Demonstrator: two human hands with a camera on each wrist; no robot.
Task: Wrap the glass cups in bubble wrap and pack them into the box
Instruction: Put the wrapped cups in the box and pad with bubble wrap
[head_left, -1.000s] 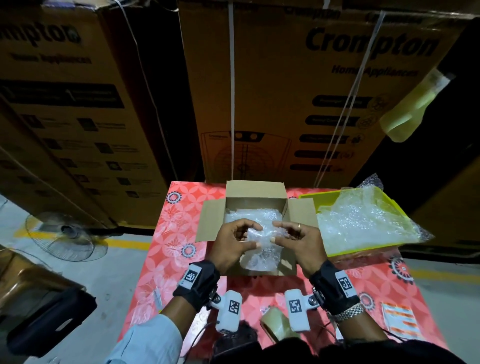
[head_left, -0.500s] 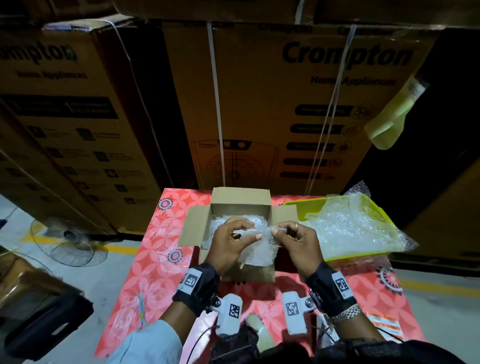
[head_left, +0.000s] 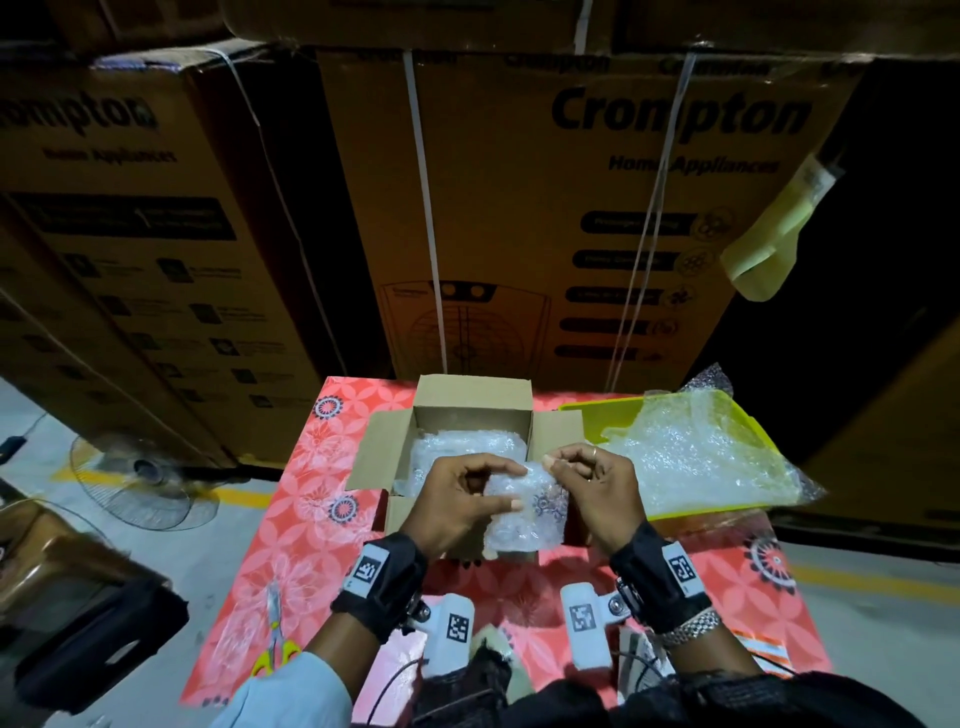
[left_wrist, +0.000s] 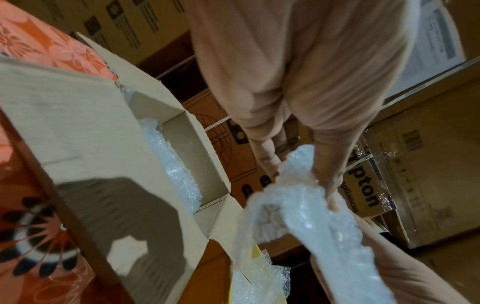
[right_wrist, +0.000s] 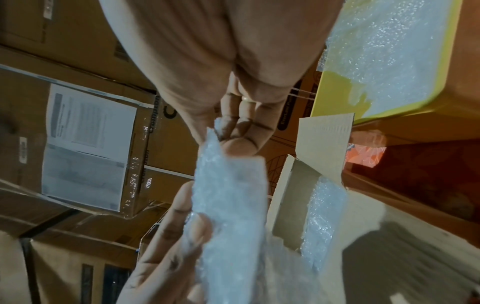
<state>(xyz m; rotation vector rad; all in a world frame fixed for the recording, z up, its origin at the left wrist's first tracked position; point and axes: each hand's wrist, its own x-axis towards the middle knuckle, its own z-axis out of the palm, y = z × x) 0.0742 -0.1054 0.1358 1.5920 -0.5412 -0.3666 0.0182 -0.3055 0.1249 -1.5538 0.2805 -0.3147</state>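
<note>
Two stacks of big printed cartons (head_left: 545, 218) behind. Red patterned table (head_left: 311, 519) below, bearing yellow tray (head_left: 576, 421) heaped with bubble wrap (head_left: 696, 457) at right, open cardboard box (head_left: 475, 397) in the middle, wrapped bundles (head_left: 457, 447) inside. Above the box's near edge, bubble-wrapped piece (head_left: 524, 509), pinched by left hand (head_left: 457, 499) and right hand (head_left: 597, 493) at its top corners. Yellow-handled scissors (head_left: 275, 644) at near left.

A warehouse or stockroom is indicated. Large strapped cartons (head_left: 545, 218) printed "Crompton Home Appliances" are stacked at the far side, behind a table (head_left: 311, 519) covered in red patterned cloth. A concrete floor with a yellow line (head_left: 104, 475) and a pedestal fan (head_left: 140, 486) are seen at left.
</note>
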